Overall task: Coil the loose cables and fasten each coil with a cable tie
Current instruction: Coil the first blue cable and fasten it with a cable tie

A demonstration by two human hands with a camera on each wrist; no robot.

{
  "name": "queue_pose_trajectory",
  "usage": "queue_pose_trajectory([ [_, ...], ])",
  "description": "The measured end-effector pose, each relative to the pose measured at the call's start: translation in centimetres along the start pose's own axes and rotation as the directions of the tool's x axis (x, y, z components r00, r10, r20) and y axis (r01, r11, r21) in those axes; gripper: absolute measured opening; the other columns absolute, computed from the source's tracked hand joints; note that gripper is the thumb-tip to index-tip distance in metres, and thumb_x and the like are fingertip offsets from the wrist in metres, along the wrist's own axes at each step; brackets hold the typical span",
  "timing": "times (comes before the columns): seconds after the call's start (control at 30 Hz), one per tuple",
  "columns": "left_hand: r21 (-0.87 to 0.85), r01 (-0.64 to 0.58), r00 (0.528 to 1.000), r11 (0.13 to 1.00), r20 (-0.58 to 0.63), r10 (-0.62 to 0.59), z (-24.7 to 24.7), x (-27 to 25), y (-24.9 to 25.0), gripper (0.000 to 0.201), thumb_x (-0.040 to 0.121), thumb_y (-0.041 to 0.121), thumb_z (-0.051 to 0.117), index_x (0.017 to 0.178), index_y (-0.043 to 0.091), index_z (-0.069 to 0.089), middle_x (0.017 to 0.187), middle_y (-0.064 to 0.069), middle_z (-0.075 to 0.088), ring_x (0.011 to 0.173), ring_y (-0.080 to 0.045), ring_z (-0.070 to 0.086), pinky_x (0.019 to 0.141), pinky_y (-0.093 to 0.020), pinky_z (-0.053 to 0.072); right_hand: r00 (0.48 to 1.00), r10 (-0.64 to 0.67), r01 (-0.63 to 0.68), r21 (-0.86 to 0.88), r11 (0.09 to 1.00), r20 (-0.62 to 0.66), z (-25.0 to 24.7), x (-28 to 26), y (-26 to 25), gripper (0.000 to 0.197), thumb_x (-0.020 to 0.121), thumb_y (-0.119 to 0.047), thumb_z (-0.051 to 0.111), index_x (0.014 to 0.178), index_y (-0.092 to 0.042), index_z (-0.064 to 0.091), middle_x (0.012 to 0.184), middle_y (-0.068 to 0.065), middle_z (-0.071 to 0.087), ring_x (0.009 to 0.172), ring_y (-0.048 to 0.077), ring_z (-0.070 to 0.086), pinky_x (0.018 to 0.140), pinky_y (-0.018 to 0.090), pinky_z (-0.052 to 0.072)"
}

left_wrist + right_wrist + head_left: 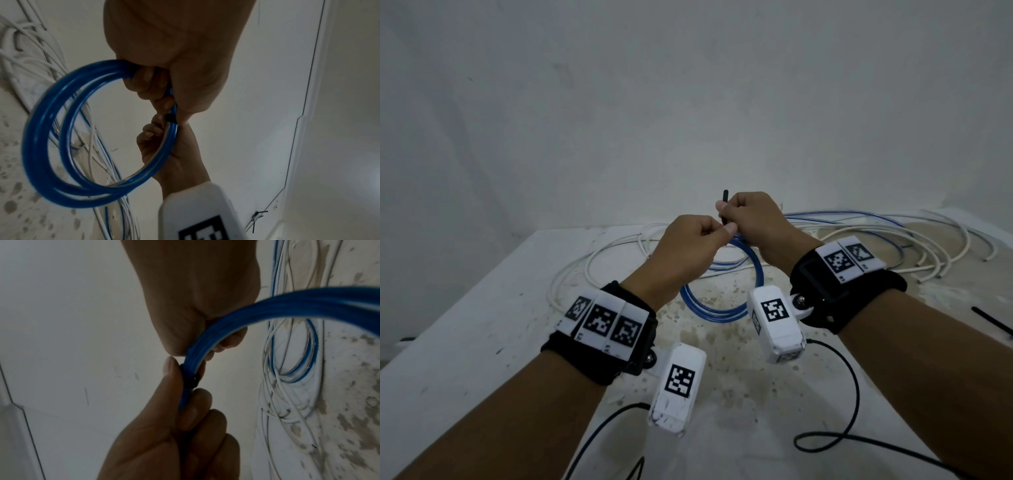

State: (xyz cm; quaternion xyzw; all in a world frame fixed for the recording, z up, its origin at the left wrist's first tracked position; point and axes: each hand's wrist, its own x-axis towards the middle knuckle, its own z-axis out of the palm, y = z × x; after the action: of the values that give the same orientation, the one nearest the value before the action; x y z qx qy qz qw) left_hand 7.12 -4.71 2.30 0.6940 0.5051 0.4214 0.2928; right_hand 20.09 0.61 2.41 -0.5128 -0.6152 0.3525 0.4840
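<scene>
A stained white table (729,383) stands against a bare wall. Nearest, above it, the left hand (690,248) grips the top of the blue coil (717,310), fingers curled round its turns. Just beyond, the right hand (751,222) pinches the black cable tie (725,200) wrapped around the bundle. Farther back lie loose white cables (893,240). If the left grip eases, the springy turns could probably splay before the tie is tight.

Head view looks down; wrist views (close) share blue coil (61,138).
</scene>
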Motion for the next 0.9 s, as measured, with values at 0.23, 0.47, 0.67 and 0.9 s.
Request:
queue_pose_trajectory([
  [0.23,-0.019,0.088,0.996,0.996,-0.014,-0.089,-0.2,0.2,-0.4,0.031,0.097,0.030,0.055,0.093,0.003,0.069,0.067,0.003,0.053,0.054,-0.007,0.041,0.054,-0.023,0.032,0.999,0.030,-0.028,0.046,0.999,-0.033,0.1,-0.1,-0.5,0.028,0.098,-0.026,0.056,0.075,-0.011,0.056,0.066,0.002,0.058,0.050,0.012,0.047,0.041,0.017,0.039],
  [0.47,-0.047,0.101,0.986,0.994,-0.130,-0.106,-1.3,0.7,-0.3,0.027,0.097,0.032,0.056,0.084,0.010,0.066,0.068,0.004,0.055,0.057,-0.007,0.046,0.055,-0.023,0.034,0.963,0.139,-0.162,0.084,0.983,0.229,-0.2,-1.4,-0.4,0.032,0.098,-0.030,0.058,0.100,0.001,0.068,0.073,0.009,0.068,0.056,0.016,0.062,0.056,0.027,0.054],
  [0.67,-0.046,0.086,0.983,0.995,-0.160,-0.092,-1.9,1.0,-0.3,0.029,0.097,0.029,0.055,0.095,0.002,0.068,0.070,0.002,0.056,0.060,-0.008,0.047,0.057,-0.025,0.036,0.923,0.133,-0.258,0.325,0.910,0.361,0.0,-1.6,-0.5,0.030,0.100,-0.029,0.055,0.105,0.001,0.062,0.062,0.004,0.056,0.051,0.012,0.049,0.054,0.026,0.051],
  [0.9,-0.019,0.069,0.993,0.997,-0.092,-0.071,-2.1,0.7,-0.5,0.022,0.096,0.027,0.057,0.088,0.010,0.067,0.069,0.006,0.060,0.055,-0.002,0.051,0.055,-0.020,0.035,0.918,0.165,-0.258,0.224,0.940,0.361,-0.3,-1.7,-0.6,0.044,0.100,-0.036,0.054,0.111,0.005,0.065,0.080,0.009,0.068,0.068,0.018,0.062,0.064,0.030,0.056],
])
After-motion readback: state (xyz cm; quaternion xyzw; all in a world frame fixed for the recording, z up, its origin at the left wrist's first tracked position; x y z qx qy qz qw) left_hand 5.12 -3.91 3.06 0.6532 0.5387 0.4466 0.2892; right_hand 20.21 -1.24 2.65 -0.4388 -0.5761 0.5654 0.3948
